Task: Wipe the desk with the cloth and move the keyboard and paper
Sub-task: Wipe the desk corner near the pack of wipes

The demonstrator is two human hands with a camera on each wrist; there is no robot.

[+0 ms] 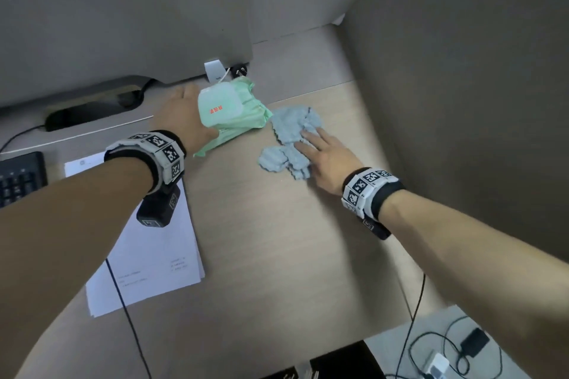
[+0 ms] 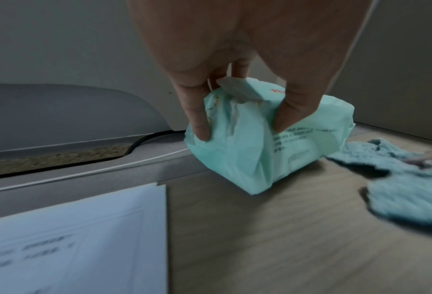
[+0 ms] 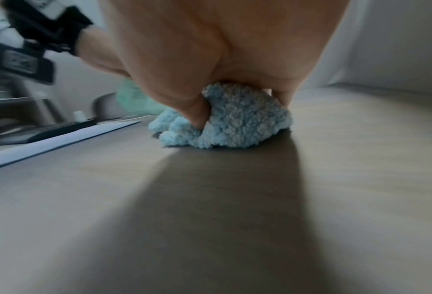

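Now cloth (image 1: 292,138) lies under right hand (image 1: 326,160), beside left hand (image 1: 184,117).

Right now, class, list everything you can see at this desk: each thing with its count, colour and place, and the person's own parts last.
cloth: one, light blue, crumpled on the desk, right of the pack
wipes pack: one, mint green, white lid, at the desk's back
paper: one small stack, white, printed, left on the desk
keyboard: one, black, far left edge
desk: one, light wood
left hand: grips the wipes pack
right hand: presses on the cloth, fingers straight
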